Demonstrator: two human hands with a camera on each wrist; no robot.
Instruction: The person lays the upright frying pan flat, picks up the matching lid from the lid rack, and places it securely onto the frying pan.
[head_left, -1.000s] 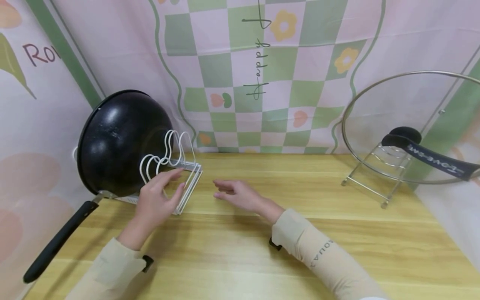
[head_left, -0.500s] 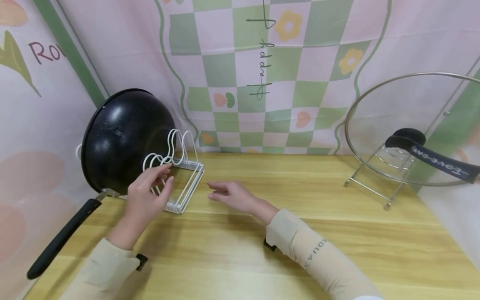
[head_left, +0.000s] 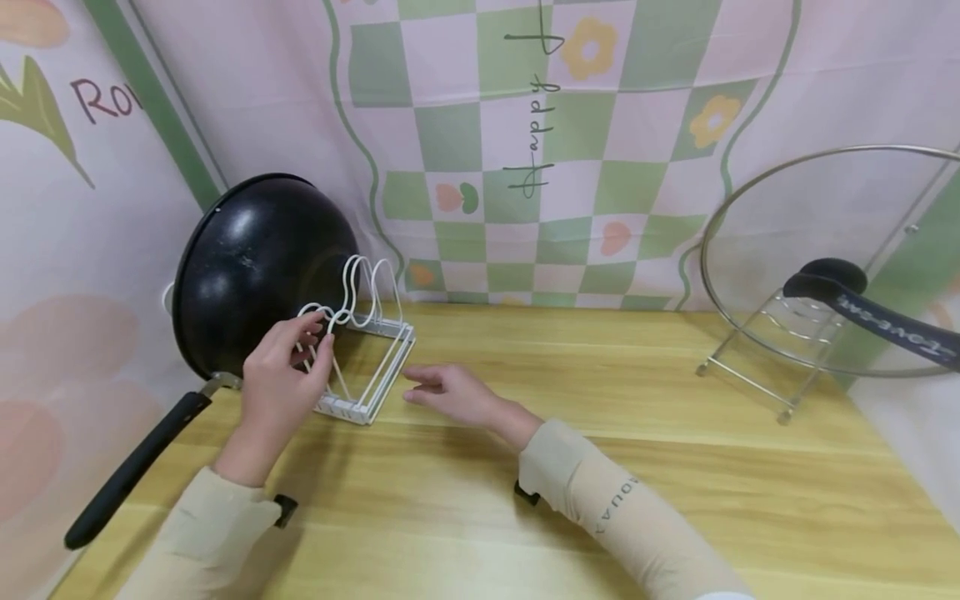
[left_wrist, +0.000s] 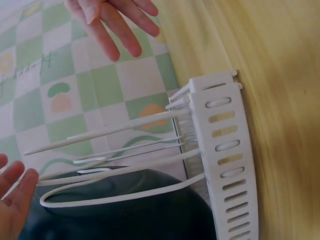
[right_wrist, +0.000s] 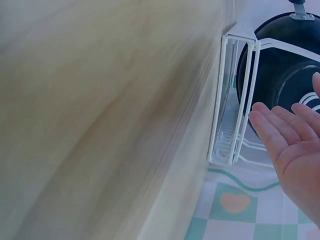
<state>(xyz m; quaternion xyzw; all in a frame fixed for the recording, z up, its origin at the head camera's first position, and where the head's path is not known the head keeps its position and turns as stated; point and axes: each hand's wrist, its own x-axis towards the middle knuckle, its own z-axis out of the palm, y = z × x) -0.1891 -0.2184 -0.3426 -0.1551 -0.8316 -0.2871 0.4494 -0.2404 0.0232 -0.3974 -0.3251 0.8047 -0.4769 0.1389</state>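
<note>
A black wok [head_left: 262,258] stands on its side at the left, bottom facing the right, its black handle [head_left: 138,467] pointing to the front left. White wire loops of a pan rack [head_left: 347,408] stand against the wok. My left hand [head_left: 279,371] is at the rack's front loops, fingers loosely bent; in the left wrist view its fingertips [left_wrist: 30,181] are right by the wire ends. My right hand [head_left: 457,393] is off the rack's right end, fingers extended and holding nothing. The right wrist view shows its palm [right_wrist: 300,155] facing the rack.
On the right, a large glass lid [head_left: 750,225] with a black lettered handle [head_left: 885,321] leans on a small metal stand [head_left: 750,390]. A patterned cloth [head_left: 525,150] hangs behind the wooden table [head_left: 465,533].
My left hand has drawn left along the rack, away from its right end. My right hand has come left, closer to the rack. The head view has shifted slightly.
</note>
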